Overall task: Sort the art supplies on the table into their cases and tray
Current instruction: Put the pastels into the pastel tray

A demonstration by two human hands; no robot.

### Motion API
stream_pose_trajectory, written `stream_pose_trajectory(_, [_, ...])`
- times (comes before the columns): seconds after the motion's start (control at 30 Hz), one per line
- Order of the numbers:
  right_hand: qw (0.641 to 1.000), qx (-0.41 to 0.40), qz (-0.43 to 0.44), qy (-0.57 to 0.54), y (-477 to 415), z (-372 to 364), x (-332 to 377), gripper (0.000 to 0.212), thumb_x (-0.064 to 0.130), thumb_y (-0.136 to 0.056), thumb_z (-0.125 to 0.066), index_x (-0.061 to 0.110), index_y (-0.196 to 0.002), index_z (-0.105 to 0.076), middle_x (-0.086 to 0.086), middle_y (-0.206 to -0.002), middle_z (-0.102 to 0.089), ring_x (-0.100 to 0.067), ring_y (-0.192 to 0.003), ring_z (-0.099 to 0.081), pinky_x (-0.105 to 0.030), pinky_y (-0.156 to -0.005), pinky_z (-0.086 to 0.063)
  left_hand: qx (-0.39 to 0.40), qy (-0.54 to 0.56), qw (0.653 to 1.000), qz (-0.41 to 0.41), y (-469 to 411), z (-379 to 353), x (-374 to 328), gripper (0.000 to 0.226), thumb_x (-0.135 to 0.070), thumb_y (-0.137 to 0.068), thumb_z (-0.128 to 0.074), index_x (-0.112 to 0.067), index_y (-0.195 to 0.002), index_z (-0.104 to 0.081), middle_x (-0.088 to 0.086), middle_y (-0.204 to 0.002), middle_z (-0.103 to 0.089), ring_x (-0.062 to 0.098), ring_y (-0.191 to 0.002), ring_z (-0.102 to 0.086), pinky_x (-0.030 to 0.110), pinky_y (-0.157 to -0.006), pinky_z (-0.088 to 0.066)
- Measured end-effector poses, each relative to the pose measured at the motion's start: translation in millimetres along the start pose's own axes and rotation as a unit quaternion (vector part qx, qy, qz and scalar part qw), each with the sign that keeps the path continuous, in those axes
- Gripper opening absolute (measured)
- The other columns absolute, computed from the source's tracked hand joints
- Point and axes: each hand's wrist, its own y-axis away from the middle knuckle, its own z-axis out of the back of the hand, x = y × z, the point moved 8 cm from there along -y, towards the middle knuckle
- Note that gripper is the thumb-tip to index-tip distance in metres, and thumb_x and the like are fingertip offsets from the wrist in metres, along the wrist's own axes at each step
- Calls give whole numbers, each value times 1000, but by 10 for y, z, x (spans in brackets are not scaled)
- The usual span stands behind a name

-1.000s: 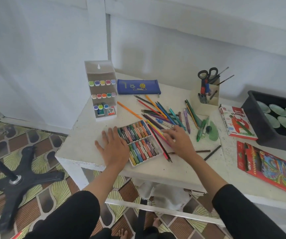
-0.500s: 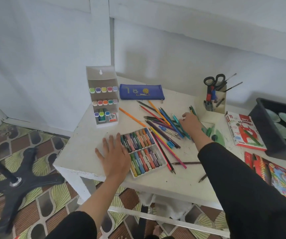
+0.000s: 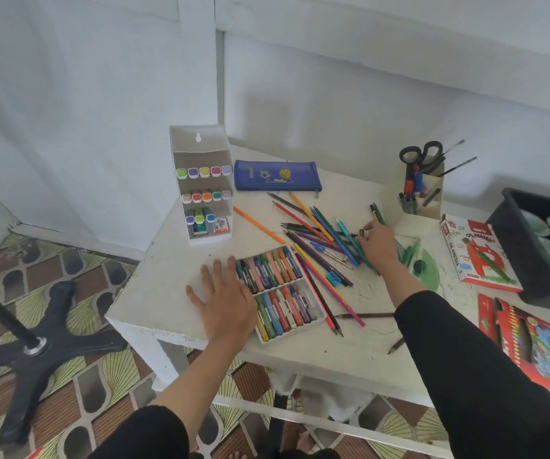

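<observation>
Left hand [image 3: 225, 303] by pastel tray [image 3: 295, 332], right hand [image 3: 378, 246] among pencils [image 3: 316, 233], cup [image 3: 429, 207] beyond

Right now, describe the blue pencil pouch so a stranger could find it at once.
Start at the white table and go to its far edge by the wall, where a white tiered marker stand rises. Just right of that stand the blue pencil pouch lies flat. It is the only soft, zipped case there, dark blue with a small orange basketball print.
</observation>
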Motion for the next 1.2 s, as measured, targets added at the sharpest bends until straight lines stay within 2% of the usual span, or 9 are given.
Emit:
stream_pose_trajectory(0.17, [1000, 2, -23, -21, 85, 73, 20, 38, 8, -87, -62, 4, -124, -51, -17, -108, -62, -26, -96, -57, -25, -74, -36, -3, 1, 1000, 0, 3, 13, -8, 52, -32, -98, -29, -28, -148, -17, 2, -158, -15, 23, -147, -1, 57, -115, 5])
stream_pose_trajectory(0.3, [988, -58, -36, -140, 245, 277, 177, 32, 5, -85, -61, 5, -116, -57, -13, -89, -64, -21, -76, -57, -32, -78, -50, -3, -1, 1000, -5, 8, 26, -14, 52, -31, -98, -30, -27, -148, -18, 2, -158, -16, 24, -147, -2, 57, -114, 3])
stream_pose_trajectory(0.4, [952, -53, -82, -291, 478, 347, 266, 22, -1, -85, -58, 8, -106, -60, -6, -79, -58, -11, -60, -52, -19, -56, -48, -6, -1, 1000, -6, 4, 33, -18, 51, -31, -98, -30, -26, -148, -19, 3, -157, -17, 25, -147, -3, 58, -114, 3])
stream_pose_trajectory(0.57, [884, 50, -129, -447, 992, 134, 251, 23, 0, -89, -58, 10, -109, -60, -11, -77, -62, -21, -66, -57, -26, -58, -51, -5, 0, 1000, -7, 14, 37, -25, 51, -29, -98, -32, -25, -148, -20, 4, -157, -17, 26, -147, -2, 58, -113, 3])
stream_pose_trajectory(0.77, [870, 62, -157, -463, 1520, -186, 121, 14, 0, -87, -61, 3, -101, -61, -20, -90, -69, -19, -67, -67, -24, -61, -56, -7, -4, 1000, -8, 10, 38, -24, 51, -29, -98, -32, -24, -147, -20, 4, -157, -18, 26, -147, -3, 59, -114, 1])
stream_pose_trajectory(0.83, [875, 47, -148, -460, 1622, -223, 120, 11, 1, -86, -64, 4, -96, -60, -16, -88, -69, -17, -68, -68, -23, -62, -55, -7, -3, 1000, -8, 2, 42, -26, 51, -28, -98, -32, -24, -148, -20, 5, -157, -18, 26, -147, -3, 59, -114, 1])
stream_pose_trajectory(0.93, [909, 28, -95, -404, 1718, -223, 157, 10, 3, -82, -69, 7, -87, -61, -8, -82, -69, -16, -72, -67, -21, -66, -53, -7, -4, 1000, -9, 16, 44, -34, 51, -28, -98, -32, -24, -147, -20, 5, -157, -19, 26, -147, -4, 59, -114, 0])
stream_pose_trajectory(1.03, [945, -8, -29, -324, 1798, -184, 224, 12, 5, -78, -73, 9, -79, -62, -1, -74, -67, -9, -69, -62, -11, -64, -47, -8, -3, 1000, -10, 22, 47, -34, 51, -28, -97, -32, -23, -147, -21, 5, -156, -20, 26, -146, -5, 59, -114, 0])
stream_pose_trajectory(1.2, [967, -43, 37, -247, 1890, -170, 328, 16, 5, -77, -74, 12, -87, -64, 2, -83, -62, -2, -71, -57, -4, -64, -44, -1, 6, 1000, -13, 10, 30, -25, 51, -28, -97, -31, -24, -147, -20, 5, -157, -17, 26, -147, -2, 59, -113, 4])
